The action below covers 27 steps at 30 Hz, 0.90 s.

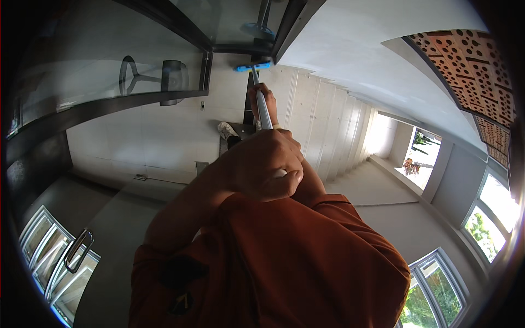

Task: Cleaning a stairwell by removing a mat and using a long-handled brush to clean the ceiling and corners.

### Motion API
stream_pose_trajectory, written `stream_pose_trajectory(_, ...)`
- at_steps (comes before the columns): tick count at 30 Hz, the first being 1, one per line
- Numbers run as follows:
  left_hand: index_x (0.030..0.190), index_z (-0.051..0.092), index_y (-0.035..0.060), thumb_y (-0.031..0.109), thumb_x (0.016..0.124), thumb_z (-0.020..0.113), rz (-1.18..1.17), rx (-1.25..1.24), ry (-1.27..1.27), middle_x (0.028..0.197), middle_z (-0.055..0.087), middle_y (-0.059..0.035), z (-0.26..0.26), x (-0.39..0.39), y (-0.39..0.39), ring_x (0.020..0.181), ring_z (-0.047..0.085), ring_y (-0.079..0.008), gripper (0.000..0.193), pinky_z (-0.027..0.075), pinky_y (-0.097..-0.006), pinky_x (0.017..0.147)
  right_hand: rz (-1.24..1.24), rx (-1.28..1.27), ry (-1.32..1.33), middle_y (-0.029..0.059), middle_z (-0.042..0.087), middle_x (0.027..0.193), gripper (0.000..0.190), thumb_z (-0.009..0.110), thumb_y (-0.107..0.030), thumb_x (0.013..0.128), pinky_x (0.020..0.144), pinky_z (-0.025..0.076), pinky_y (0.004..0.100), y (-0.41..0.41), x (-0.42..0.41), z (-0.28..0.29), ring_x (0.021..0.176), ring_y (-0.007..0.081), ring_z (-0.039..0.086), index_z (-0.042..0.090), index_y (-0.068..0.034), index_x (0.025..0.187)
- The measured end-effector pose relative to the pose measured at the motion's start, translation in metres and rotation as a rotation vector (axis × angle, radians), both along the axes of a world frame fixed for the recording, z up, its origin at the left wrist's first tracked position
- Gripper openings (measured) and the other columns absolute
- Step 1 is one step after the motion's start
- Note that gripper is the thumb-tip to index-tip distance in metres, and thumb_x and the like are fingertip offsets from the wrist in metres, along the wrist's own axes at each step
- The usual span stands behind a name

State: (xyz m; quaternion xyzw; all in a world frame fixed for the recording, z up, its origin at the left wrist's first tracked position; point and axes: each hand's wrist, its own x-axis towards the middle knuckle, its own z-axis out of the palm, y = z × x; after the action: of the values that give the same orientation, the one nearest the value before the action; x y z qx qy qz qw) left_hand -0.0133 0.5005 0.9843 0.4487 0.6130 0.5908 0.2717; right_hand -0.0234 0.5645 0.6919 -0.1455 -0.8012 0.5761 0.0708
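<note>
My left hand (268, 164) is wrapped around the top end of a pale metal pole (263, 107), with the thumb over its end. Farther down the same pole, my right hand (263, 100) grips the shaft, its arm partly hidden behind the left hand. A narrow blue head (253, 67), slightly blurred, is at the pole's far end; whether it is a broom, mop or squeegee I cannot tell. That head lies across a dark floor strip (251, 88), close to the foot of a dark door frame (242, 48).
Framed glass (164, 37) with a dark pull handle (139, 78) stands at the upper left. Stairs (324, 119) run along the white wall (348, 49) on the right. A shoe (227, 131) shows on the dark floor area. Perforated bricks (467, 69) are at the upper right.
</note>
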Motion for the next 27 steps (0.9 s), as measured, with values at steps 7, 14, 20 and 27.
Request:
stream_pose_trajectory(7, 0.048, 0.037, 0.0071, 0.022, 0.07, 0.047, -0.066, -0.051, -0.24, 0.049, 0.039, -0.0063, -0.02, -0.006, -0.001, 0.048, 0.036, -0.0227, 0.029, 0.036, -0.0361, 0.06, -0.152, -0.107, -0.161, 0.0188, 0.064, 0.079, 0.018, 0.064, -0.023, 0.088, 0.066, 0.049, 0.0461, 0.002, 0.012, -0.032, 0.072, 0.0404, 0.061, 0.056, -0.007, 0.092)
stream_pose_trajectory(14, 0.05, 0.037, 0.0061, 0.022, 0.074, 0.044, -0.143, -0.082, -0.101, 0.049, 0.039, -0.0072, -0.023, -0.001, 0.003, 0.049, 0.036, -0.0231, 0.03, 0.036, -0.0361, 0.06, -0.163, -0.097, -0.06, 0.0184, 0.063, 0.079, 0.02, 0.067, -0.022, 0.088, 0.065, 0.049, 0.0444, 0.012, -0.002, -0.026, 0.074, 0.0407, 0.061, 0.054, -0.008, 0.092)
stream_pose_trajectory(20, 0.051, 0.036, 0.0077, 0.023, 0.077, 0.045, 0.203, -0.026, 0.003, 0.049, 0.037, -0.0068, 0.018, 0.013, 0.001, 0.05, 0.037, -0.024, 0.032, 0.036, -0.0369, 0.059, -0.086, -0.209, -0.104, 0.0203, 0.064, 0.083, 0.018, 0.069, -0.02, 0.085, 0.071, 0.049, 0.0464, -0.012, 0.016, -0.018, 0.079, 0.0413, 0.063, 0.061, -0.007, 0.093)
stream_pose_trajectory(27, 0.066, 0.05, 0.0033, 0.009, 0.073, 0.055, 0.515, -0.153, 0.104, 0.063, 0.051, -0.0101, -0.015, 0.032, -0.005, 0.058, 0.049, -0.0274, 0.01, 0.043, -0.0367, 0.067, 0.468, 0.187, 0.253, 0.0103, 0.068, 0.093, 0.019, 0.065, -0.025, 0.08, 0.103, 0.039, 0.0438, -0.016, 0.004, -0.042, 0.101, 0.0344, 0.059, 0.065, -0.009, 0.089)
